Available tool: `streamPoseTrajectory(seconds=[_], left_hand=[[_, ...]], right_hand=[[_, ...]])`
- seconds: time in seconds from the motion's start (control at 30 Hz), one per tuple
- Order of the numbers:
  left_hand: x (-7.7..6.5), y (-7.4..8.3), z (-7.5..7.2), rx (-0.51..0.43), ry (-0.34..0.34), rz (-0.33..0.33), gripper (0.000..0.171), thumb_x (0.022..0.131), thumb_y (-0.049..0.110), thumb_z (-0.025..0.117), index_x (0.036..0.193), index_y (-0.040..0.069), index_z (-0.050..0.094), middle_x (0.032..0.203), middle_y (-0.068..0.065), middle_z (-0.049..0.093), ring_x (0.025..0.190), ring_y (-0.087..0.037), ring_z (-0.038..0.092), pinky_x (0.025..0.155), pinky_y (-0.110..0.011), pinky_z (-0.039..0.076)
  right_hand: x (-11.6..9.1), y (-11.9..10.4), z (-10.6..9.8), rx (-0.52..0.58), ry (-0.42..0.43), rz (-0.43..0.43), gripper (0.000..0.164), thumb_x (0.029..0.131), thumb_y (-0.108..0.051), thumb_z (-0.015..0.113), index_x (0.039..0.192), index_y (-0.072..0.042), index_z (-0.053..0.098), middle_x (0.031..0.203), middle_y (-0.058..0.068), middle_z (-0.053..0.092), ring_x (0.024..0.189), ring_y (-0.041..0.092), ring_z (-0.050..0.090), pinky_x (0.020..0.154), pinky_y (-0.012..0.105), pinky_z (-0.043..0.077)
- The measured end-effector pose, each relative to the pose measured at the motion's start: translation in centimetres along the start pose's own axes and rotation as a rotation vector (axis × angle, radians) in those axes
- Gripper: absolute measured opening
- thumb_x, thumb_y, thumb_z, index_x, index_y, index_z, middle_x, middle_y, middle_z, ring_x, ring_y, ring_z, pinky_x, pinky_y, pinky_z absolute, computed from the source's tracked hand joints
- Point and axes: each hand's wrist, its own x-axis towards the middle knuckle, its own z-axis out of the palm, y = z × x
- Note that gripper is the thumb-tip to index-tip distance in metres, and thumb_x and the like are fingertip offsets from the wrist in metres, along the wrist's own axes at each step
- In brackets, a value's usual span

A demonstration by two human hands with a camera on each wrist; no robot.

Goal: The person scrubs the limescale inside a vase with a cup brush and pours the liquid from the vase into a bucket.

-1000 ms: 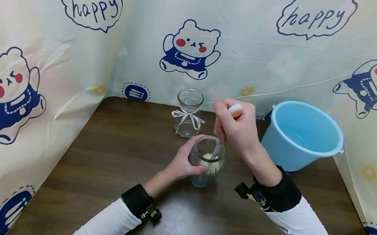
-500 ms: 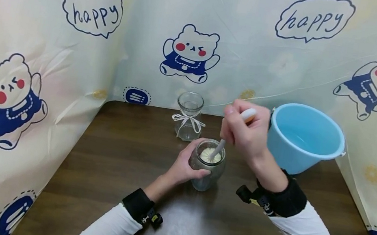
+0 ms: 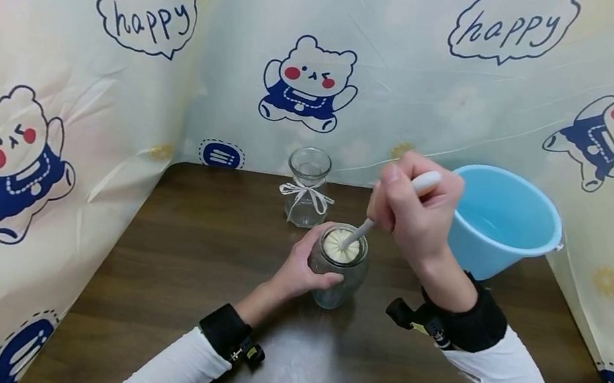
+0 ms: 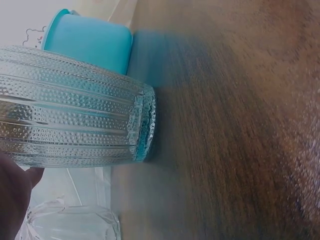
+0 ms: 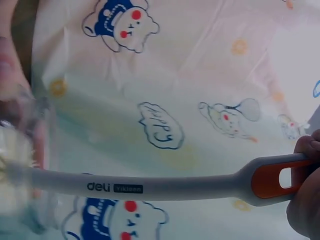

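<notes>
A clear ribbed glass jar [image 3: 336,293] stands upright on the table; my left hand [image 3: 301,267] grips its left side, thumb across the front. In the left wrist view the jar [image 4: 75,115] shows a dotted, ribbed wall. My right hand [image 3: 421,213] holds a grey-handled cup brush [image 5: 175,187] by the orange-inlaid end of its handle. The handle slants down to the jar's mouth. There the pale cream, pleated brush head [image 3: 339,245] fills the opening, level with or just inside the rim; the exact depth cannot be told.
Behind the jar stands a second clear glass jar [image 3: 304,211] with a white ribbon bow. A light blue bucket [image 3: 502,212] is at the back right, near my right hand. A printed cloth [image 3: 400,99] hangs around the dark wooden table [image 3: 197,234].
My right hand has moved right and slightly up, drawing the brush head from deeper in the jar up to its mouth. The left hand keeps its grip on the jar.
</notes>
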Motion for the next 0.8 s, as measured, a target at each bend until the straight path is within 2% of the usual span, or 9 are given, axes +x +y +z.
streamPoseTrajectory(seconds=[0.07, 0.2, 0.3, 0.4, 0.53, 0.57, 0.8], left_hand=[[0.2, 0.1, -0.1, 0.010, 0.001, -0.002, 0.097, 0.077, 0.068, 0.079, 0.149, 0.010, 0.049, 0.142, -0.010, 0.059, 0.127, -0.025, 0.057, 0.109, -0.037, 0.044], [0.1, 0.0, -0.1, 0.002, -0.001, 0.002, 0.089, 0.076, 0.047, 0.085, 0.149, 0.011, 0.049, 0.140, -0.010, 0.060, 0.124, -0.025, 0.058, 0.106, -0.037, 0.046], [0.1, 0.0, -0.1, -0.010, -0.002, 0.009, 0.087, 0.074, 0.035, 0.086, 0.149, 0.012, 0.049, 0.140, -0.009, 0.061, 0.124, -0.023, 0.058, 0.106, -0.035, 0.046], [0.0, -0.2, 0.0, -0.032, 0.001, 0.016, 0.087, 0.075, 0.039, 0.087, 0.149, 0.012, 0.049, 0.141, -0.009, 0.061, 0.126, -0.023, 0.057, 0.109, -0.034, 0.044], [0.1, -0.2, -0.1, -0.044, 0.005, 0.026, 0.091, 0.079, 0.058, 0.083, 0.149, 0.011, 0.049, 0.142, -0.011, 0.060, 0.127, -0.024, 0.056, 0.111, -0.034, 0.042], [0.1, -0.1, -0.1, -0.039, 0.006, 0.021, 0.093, 0.079, 0.062, 0.081, 0.149, 0.010, 0.049, 0.142, -0.011, 0.060, 0.127, -0.023, 0.056, 0.110, -0.034, 0.042], [0.0, 0.1, 0.0, -0.025, 0.008, 0.006, 0.091, 0.077, 0.056, 0.084, 0.149, 0.012, 0.049, 0.140, -0.010, 0.061, 0.125, -0.024, 0.057, 0.109, -0.035, 0.044]], right_hand=[[-0.4, 0.6, 0.2, -0.016, -0.002, 0.001, 0.035, 0.090, 0.001, 0.050, 0.057, -0.004, 0.039, 0.042, 0.001, 0.037, 0.033, 0.011, 0.036, 0.035, 0.027, 0.031], [-1.8, 1.9, 0.3, -0.079, -0.016, 0.038, 0.033, 0.092, 0.001, 0.050, 0.060, -0.004, 0.043, 0.044, 0.002, 0.041, 0.035, 0.012, 0.040, 0.037, 0.026, 0.035], [-1.9, 1.7, 0.3, -0.057, -0.014, 0.025, 0.034, 0.092, 0.002, 0.051, 0.060, -0.003, 0.043, 0.044, 0.003, 0.040, 0.035, 0.012, 0.039, 0.036, 0.026, 0.035], [-1.2, 0.3, 0.3, 0.044, 0.027, -0.022, 0.035, 0.090, 0.002, 0.052, 0.057, -0.002, 0.039, 0.041, 0.003, 0.036, 0.032, 0.012, 0.035, 0.034, 0.027, 0.032], [-0.7, -1.0, 0.1, 0.126, 0.071, -0.050, 0.037, 0.091, 0.000, 0.052, 0.057, 0.001, 0.036, 0.040, 0.004, 0.033, 0.032, 0.013, 0.034, 0.034, 0.027, 0.030], [-0.8, -1.0, 0.1, 0.126, 0.072, -0.046, 0.038, 0.091, 0.000, 0.053, 0.057, 0.001, 0.036, 0.040, 0.004, 0.034, 0.032, 0.013, 0.034, 0.034, 0.028, 0.030], [-1.9, 0.8, 0.1, 0.126, 0.043, -0.006, 0.039, 0.094, -0.001, 0.055, 0.059, -0.002, 0.037, 0.041, 0.004, 0.034, 0.030, 0.013, 0.032, 0.033, 0.028, 0.031]])
